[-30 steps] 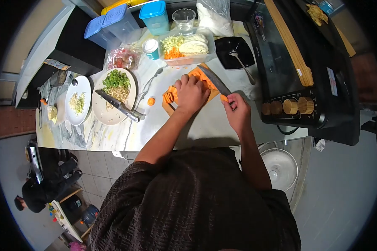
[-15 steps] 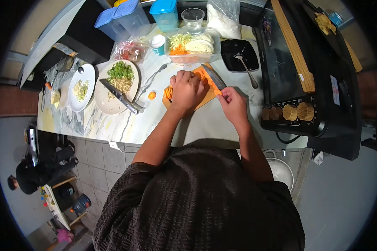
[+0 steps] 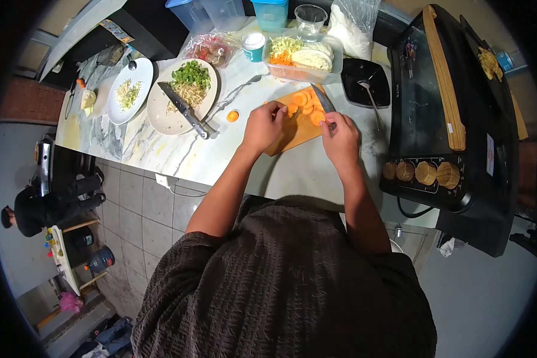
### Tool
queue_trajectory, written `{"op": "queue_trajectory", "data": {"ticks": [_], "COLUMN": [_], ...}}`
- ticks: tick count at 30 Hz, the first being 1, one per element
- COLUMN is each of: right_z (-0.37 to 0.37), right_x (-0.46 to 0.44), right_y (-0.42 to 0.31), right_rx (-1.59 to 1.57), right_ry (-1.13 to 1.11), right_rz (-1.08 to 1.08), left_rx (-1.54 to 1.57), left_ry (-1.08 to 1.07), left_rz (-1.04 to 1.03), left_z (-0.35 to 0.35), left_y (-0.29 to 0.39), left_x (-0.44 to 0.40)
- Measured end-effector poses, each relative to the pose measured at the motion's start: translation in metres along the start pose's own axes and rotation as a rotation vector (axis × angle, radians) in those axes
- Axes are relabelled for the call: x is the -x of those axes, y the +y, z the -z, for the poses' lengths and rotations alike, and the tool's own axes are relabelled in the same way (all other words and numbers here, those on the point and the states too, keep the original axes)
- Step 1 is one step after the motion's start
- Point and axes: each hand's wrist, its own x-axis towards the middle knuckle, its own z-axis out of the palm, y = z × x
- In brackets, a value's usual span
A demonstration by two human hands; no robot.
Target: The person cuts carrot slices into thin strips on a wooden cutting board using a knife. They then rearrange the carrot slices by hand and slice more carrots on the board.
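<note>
On the orange cutting board (image 3: 298,134) lie several round carrot slices (image 3: 307,101). My left hand (image 3: 265,126) is over the board's left side, fingers pinched on a piece of carrot (image 3: 292,110). My right hand (image 3: 341,138) grips a kitchen knife (image 3: 323,99); its handle is hidden in the hand and its blade points away from me along the board's right edge. An orange carrot slice (image 3: 318,118) is at the right fingertips, beside the blade. Off the board to the left, a carrot end (image 3: 232,116) rests on the marble counter.
A second knife (image 3: 185,111) lies across a plate (image 3: 156,122) of chopped greens and sprouts. Behind the board are a plastic container (image 3: 298,74) of shredded vegetables and a black dish (image 3: 352,71) with a spoon. A toaster oven (image 3: 420,101) borders the right side. Another person (image 3: 36,209) is far left.
My left hand has drawn back left from the slices, uncovering more of them, and now pinches a carrot piece. The right hand still holds the knife. The whole view has shifted and turned slightly.
</note>
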Motion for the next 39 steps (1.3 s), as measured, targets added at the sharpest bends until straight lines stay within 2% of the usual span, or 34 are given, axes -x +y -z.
{"op": "queue_trajectory", "data": {"ticks": [4, 10, 12, 16, 18, 19, 21, 25, 27, 30, 33, 39], "right_z": [0.01, 0.033, 0.037, 0.036, 0.033, 0.033, 0.032, 0.039, 0.042, 0.044, 0.029, 0.016], "right_x": [0.016, 0.063, 0.077, 0.086, 0.089, 0.09, 0.09, 0.091, 0.091, 0.082, 0.081, 0.074], "right_y": [-0.002, 0.027, 0.032, 0.038, 0.046, 0.047, 0.045, 0.032, 0.018, -0.006, -0.004, -0.011], "right_rx": [0.034, 0.295, 0.321, 0.351, 0.394, 0.396, 0.236, 0.19, 0.101, 0.055, -0.037, 0.018], "right_ry": [0.053, 0.115, 0.037, -0.025, -0.001, 0.002, 0.061, 0.088, 0.025, -0.083, -0.143, -0.283], "right_rz": [-0.054, -0.115, -0.244, -0.251, -0.123, -0.125, -0.159, -0.144, -0.276, -0.356, -0.338, -0.357], "left_rx": [-0.031, -0.104, -0.117, -0.19, -0.222, -0.279, -0.337, -0.299, -0.264, -0.253, -0.266, -0.268], "left_ry": [-0.02, -0.007, 0.001, 0.048, 0.04, -0.02, -0.079, -0.021, 0.002, -0.029, -0.048, -0.046], "left_rz": [0.084, 0.127, 0.147, 0.17, 0.181, 0.23, 0.278, 0.236, 0.197, 0.268, 0.287, 0.323], "left_z": [-0.007, -0.015, -0.018, -0.023, -0.021, -0.017, -0.015, -0.017, -0.016, -0.017, -0.023, -0.021], "left_y": [-0.002, 0.0, -0.004, -0.01, -0.007, -0.001, 0.002, -0.005, -0.003, 0.002, -0.007, -0.001], "left_x": [0.007, 0.015, 0.017, 0.017, 0.017, 0.017, 0.018, 0.017, 0.016, 0.012, 0.007, 0.008]}}
